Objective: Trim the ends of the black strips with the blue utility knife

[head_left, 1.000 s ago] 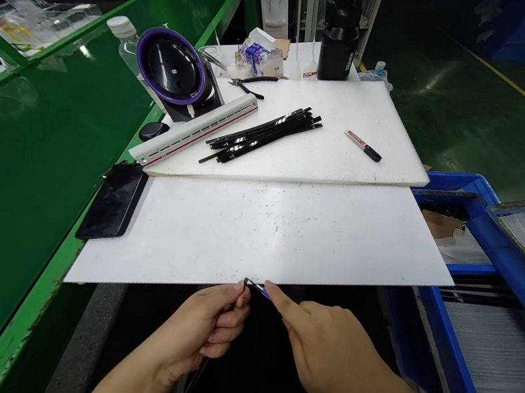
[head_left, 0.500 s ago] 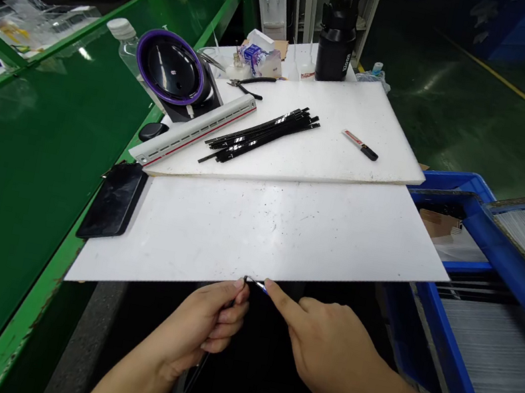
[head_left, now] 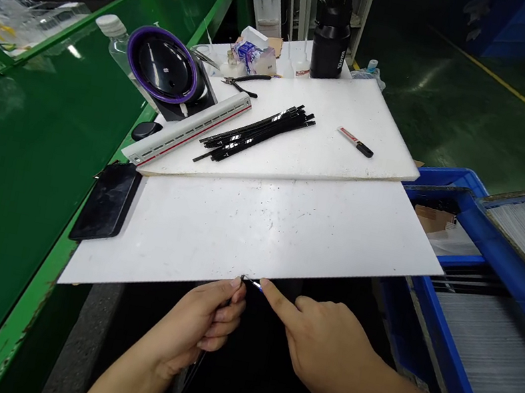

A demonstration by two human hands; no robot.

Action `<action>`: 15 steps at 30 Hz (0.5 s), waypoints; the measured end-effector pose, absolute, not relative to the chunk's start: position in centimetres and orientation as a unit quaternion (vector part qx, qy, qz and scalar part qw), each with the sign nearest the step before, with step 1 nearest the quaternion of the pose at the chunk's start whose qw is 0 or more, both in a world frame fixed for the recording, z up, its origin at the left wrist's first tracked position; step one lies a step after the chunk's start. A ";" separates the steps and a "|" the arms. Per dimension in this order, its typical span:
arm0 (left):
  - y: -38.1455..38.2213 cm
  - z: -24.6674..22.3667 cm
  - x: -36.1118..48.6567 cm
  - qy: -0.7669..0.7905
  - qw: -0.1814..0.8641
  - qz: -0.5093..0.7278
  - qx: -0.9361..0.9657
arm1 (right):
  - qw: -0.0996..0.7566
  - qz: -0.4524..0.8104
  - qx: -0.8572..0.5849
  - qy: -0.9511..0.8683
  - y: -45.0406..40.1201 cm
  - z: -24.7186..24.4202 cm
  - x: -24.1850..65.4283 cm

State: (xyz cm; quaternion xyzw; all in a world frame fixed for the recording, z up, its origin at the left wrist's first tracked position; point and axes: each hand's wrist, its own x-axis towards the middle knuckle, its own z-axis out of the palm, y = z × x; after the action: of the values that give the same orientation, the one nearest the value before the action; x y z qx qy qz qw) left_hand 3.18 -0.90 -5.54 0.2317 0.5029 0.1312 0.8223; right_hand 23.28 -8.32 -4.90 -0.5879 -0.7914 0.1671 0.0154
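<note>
Both hands hold almost the same pose as a moment ago. The left hand (head_left: pixel 196 324) curls its fingers (head_left: pixel 228 312) shut around a thin black strip (head_left: pixel 251 283) at the near edge of a white plastic board (head_left: pixel 233 245); the right hand (head_left: pixel 327 350) is open, its forefinger (head_left: pixel 275 296) extended just beside the strip's blue tip. Black strips (head_left: pixel 253 134) lie at twelve o'clock on a second board (head_left: pixel 357 118), a blue crate (head_left: pixel 440 343) at three.

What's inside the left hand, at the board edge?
The left hand holds a thin black strip: its lower end hangs below the hand, and its tip points toward the right hand. The fingers cover the gripped stretch, so that part cannot be seen.
</note>
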 end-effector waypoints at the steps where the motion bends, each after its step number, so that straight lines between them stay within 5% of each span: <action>1: -0.9 -5.5 3.2 0.504 0.821 0.130 0.233 | 0.013 0.162 -0.590 -0.791 -8.3 -5.0 23.3; 15: -0.9 -5.6 3.2 0.501 0.823 0.126 0.237 | 0.062 0.204 -0.586 -0.782 -8.2 -4.9 23.4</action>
State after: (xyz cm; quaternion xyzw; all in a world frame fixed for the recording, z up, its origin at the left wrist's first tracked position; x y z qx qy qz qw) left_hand 3.19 -0.87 -5.56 0.2373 0.5008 0.1264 0.8228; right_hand 23.44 -8.17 -4.93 -0.5858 -0.7820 0.2037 0.0621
